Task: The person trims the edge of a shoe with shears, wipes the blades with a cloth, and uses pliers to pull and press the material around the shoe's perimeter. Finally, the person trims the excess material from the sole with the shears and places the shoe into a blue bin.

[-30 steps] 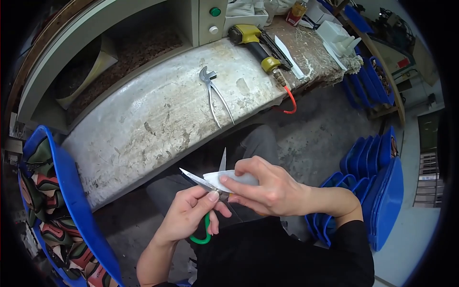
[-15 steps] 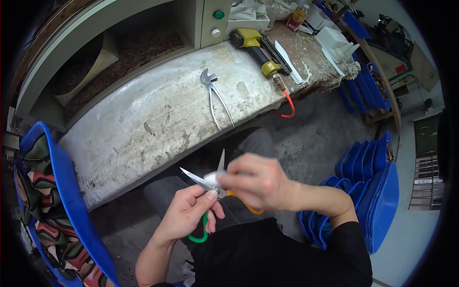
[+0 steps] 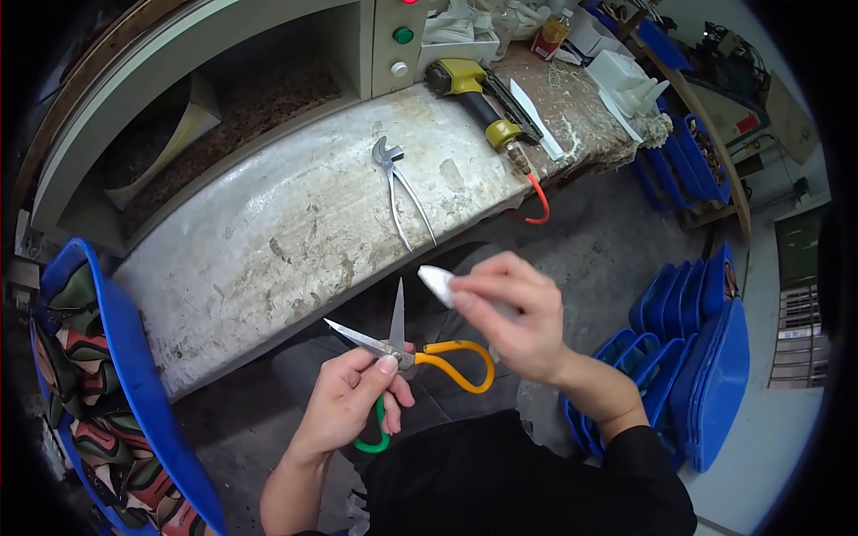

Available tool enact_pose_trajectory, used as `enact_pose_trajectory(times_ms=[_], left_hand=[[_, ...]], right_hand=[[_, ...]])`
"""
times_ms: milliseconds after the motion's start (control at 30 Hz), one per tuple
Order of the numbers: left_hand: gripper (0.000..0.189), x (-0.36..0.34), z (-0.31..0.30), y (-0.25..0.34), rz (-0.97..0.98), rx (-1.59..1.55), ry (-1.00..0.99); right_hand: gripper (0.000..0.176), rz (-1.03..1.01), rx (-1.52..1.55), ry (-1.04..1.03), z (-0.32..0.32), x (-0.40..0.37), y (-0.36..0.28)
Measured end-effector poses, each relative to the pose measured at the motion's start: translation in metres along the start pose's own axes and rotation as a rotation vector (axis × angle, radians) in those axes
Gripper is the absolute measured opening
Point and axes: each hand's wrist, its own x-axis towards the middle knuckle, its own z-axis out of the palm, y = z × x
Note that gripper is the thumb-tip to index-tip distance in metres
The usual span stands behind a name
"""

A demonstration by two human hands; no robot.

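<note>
My left hand (image 3: 350, 400) grips a pair of scissors (image 3: 407, 359) with one green and one orange handle loop. Its blades stand open, pointing up and to the left. My right hand (image 3: 514, 313) is raised to the right of the blades and pinches a small white piece (image 3: 438, 284) between thumb and fingers. The piece is clear of the scissors. Both hands hover over my lap, just in front of the worn grey workbench (image 3: 295, 223).
Metal pincers (image 3: 400, 186) lie on the bench. A yellow pneumatic nail gun (image 3: 475, 93) with an orange hose lies behind them. A blue bin (image 3: 134, 375) of patterned pieces stands at left. Stacked blue trays (image 3: 706, 357) sit on the floor at right.
My right hand has lifted the white piece up and to the right, away from the scissor blades. The orange handle loop is now uncovered. The left hand stays nearly still.
</note>
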Motion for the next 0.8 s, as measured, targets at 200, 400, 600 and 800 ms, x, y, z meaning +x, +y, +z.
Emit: enact_pose_trajectory(times_ms=[200,400,600,800], left_hand=[[0.024,0.000,0.012,-0.019,0.098,0.085,0.082],[0.020,0.008,0.017,-0.020,0.149,0.124,0.167],[0.023,0.012,0.015,-0.029,0.211,0.271,0.135],[0.021,0.016,0.020,-0.021,0.210,0.175,0.163]], right_hand=[[0.014,0.015,0.004,0.094,0.024,-0.017,-0.003],[0.012,0.286,0.220,0.184,0.041,-0.007,-0.006],[0.010,0.323,0.195,0.198,0.047,-0.016,-0.002],[0.010,0.407,0.268,0.230,0.050,-0.008,-0.006]])
